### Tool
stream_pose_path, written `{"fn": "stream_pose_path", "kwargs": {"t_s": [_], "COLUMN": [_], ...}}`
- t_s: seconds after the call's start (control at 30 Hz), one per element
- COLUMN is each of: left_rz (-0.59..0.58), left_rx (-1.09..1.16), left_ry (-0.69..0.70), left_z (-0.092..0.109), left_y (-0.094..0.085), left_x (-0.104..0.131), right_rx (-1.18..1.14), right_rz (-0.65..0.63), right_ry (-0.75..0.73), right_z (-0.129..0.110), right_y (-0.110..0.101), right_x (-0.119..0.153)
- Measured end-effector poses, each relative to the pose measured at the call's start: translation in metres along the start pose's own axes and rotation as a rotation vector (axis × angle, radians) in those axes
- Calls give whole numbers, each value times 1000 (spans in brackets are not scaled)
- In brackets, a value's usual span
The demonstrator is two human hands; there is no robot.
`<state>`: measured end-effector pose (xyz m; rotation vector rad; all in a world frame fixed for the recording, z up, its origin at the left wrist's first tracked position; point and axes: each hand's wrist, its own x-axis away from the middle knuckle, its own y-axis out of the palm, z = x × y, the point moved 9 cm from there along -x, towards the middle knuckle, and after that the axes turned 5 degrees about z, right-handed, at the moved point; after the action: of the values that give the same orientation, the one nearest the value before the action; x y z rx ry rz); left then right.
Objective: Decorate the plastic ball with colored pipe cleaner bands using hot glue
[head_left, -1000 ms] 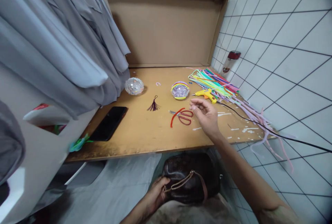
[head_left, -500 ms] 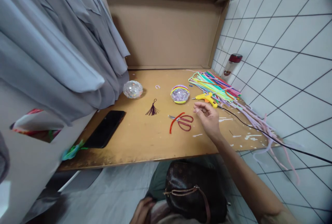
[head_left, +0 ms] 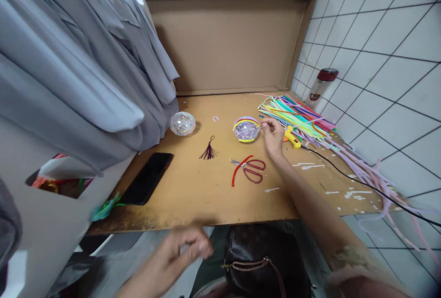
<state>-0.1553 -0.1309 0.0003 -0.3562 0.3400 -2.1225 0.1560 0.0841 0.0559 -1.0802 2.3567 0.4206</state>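
My right hand (head_left: 273, 138) reaches over the table with loosely bent fingers, its fingertips just right of a clear ball (head_left: 246, 130) with purple, red and yellow bands. Behind that hand lies a yellow glue gun (head_left: 292, 139), its nozzle hidden. My left hand (head_left: 184, 248), blurred, hovers at the table's front edge with curled fingers and a gap beside the thumb; nothing shows in it. Red-handled scissors (head_left: 254, 164) lie nearer me, a red pipe cleaner (head_left: 236, 174) across their blades. A dark tassel (head_left: 208, 150) and a second clear ball (head_left: 183, 123) lie further left.
Colourful pipe cleaners (head_left: 299, 116) are piled at the right, with a glass bottle (head_left: 322, 87) behind. The glue gun's black cord (head_left: 344, 174) runs right. A black phone (head_left: 148, 178) lies left. Grey cloth (head_left: 103, 72) hangs there; a cardboard wall (head_left: 230, 45) stands behind.
My right hand has moved forward, from in front of the glue gun to beside the banded ball. My left hand has risen from my lap to the table's front edge. The view has shifted slightly.
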Motion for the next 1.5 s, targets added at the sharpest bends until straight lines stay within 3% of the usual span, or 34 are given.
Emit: {"fn": "stream_pose_path", "kwargs": {"t_s": [0.07,0.13,0.2,0.3,0.37,0.47,0.8,1.03,1.33,1.5], "left_rz": [142,357,529,674,680,610,447,507,484,533], "left_rx": [-4,-5,-19,9,14,59,237,256,424,471], "left_ry": [164,371,501,461,406,366,387,490,444,474], "left_z": [44,81,96,75,56,34,2,14,10,12], "left_y": [-24,-49,-66,-83,-86,-81,-58,-58,-59,-65], "left_x": [-49,-95,-144,-225,-270,-306,-325,-316,-315,-314], "right_rx": [40,85,131,192,227,290,376,327,328,206], "right_rz": [13,22,32,16,-24,-60,-213,-252,-296,-238], "right_ry": [-27,-70,-117,-183,-232,-275,-248,-263,-299,-196], "right_z": [5,10,14,18,17,13,18,17,11,17], "right_y": [6,8,6,3,4,6,27,27,31,24], "right_x": [-7,-10,-8,1,9,16,26,27,30,25]}}
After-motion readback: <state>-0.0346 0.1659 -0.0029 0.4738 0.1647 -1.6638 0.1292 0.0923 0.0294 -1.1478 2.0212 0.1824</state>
